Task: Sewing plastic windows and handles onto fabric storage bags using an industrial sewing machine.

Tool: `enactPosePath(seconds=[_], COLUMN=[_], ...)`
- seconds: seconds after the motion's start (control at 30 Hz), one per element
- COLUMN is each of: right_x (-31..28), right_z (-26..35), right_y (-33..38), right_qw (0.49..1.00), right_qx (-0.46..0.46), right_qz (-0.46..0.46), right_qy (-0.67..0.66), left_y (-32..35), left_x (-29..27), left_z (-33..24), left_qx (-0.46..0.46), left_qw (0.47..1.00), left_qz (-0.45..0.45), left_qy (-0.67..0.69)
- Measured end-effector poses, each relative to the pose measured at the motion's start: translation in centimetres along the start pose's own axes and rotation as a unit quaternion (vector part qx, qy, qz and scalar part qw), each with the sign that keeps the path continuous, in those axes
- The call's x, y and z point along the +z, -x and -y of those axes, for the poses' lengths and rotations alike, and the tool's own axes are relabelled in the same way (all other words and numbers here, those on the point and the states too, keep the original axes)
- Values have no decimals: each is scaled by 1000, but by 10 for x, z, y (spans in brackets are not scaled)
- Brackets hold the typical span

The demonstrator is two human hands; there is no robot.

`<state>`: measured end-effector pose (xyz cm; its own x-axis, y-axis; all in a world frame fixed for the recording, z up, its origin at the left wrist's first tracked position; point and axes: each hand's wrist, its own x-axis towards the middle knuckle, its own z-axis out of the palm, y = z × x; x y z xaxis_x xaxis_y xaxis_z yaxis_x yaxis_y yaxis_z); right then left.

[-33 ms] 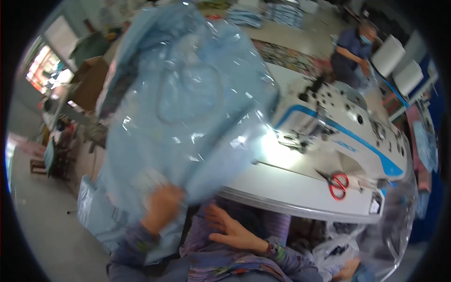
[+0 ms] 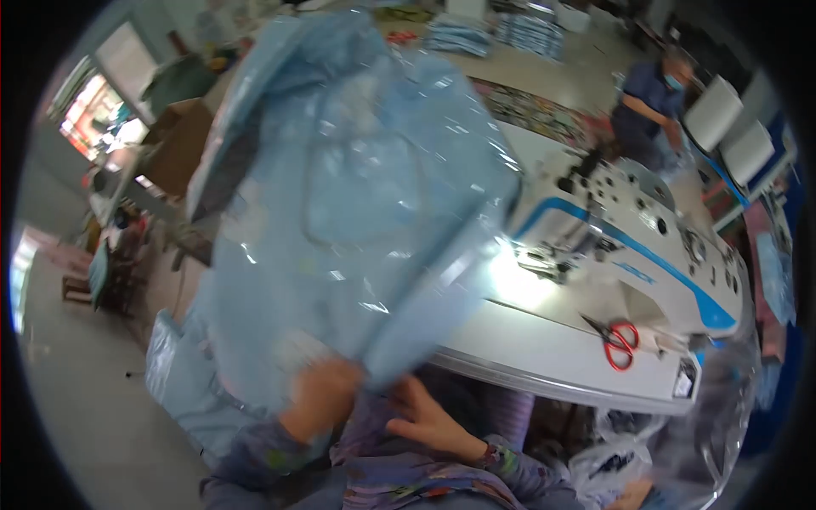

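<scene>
A large piece of light blue shiny plastic sheeting (image 2: 357,272), with a pocket-like rounded outline on it, is spread up and away from me, its right side over the sewing table. My left hand (image 2: 325,398), blurred by motion, is closed on its lower edge. Just to the right, my right hand (image 2: 433,425) has its fingers apart near the same edge, holding nothing visible. Whether its fingertips touch the sheeting I cannot tell. The white and blue sewing machine (image 2: 637,251) stands right of the sheeting, its lamp lit at the needle.
Red-handled scissors (image 2: 621,347) lie on the white tabletop (image 2: 544,357). More blue sheeting (image 2: 183,370) hangs at lower left. A plastic bag (image 2: 612,467) is under the table's right end. Another person (image 2: 650,106) works at far right, near white rolls (image 2: 712,113). Folded blue stacks (image 2: 457,34) lie beyond.
The whole view has shifted slightly right and down. My left hand and the sheeting's lower edge have come closer to my right hand, whose fingers are a little more bent.
</scene>
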<state>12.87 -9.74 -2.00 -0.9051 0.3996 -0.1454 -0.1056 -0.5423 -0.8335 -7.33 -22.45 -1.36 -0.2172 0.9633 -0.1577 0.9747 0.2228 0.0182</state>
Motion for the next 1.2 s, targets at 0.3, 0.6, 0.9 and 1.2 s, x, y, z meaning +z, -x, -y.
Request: enactPosePath(seconds=[0.3,0.6,0.9,1.2], right_x=[-77,-66,-48,-30], right_z=[24,29,-40,-1], right_y=[103,88,34,40], right_qw=[963,980,978,936], right_qx=[95,78,154,-165], right_qz=[-248,-183,-124,-308], right_qy=[48,9,72,31], left_y=[-63,135,-29,-298], left_x=[-140,-58,-289,-224], left_z=[93,298,357,40], left_qx=[-286,-428,-499,389], left_qw=[779,740,732,871], left_qz=[-548,-517,-396,-275], left_qy=[-103,-50,-244,120])
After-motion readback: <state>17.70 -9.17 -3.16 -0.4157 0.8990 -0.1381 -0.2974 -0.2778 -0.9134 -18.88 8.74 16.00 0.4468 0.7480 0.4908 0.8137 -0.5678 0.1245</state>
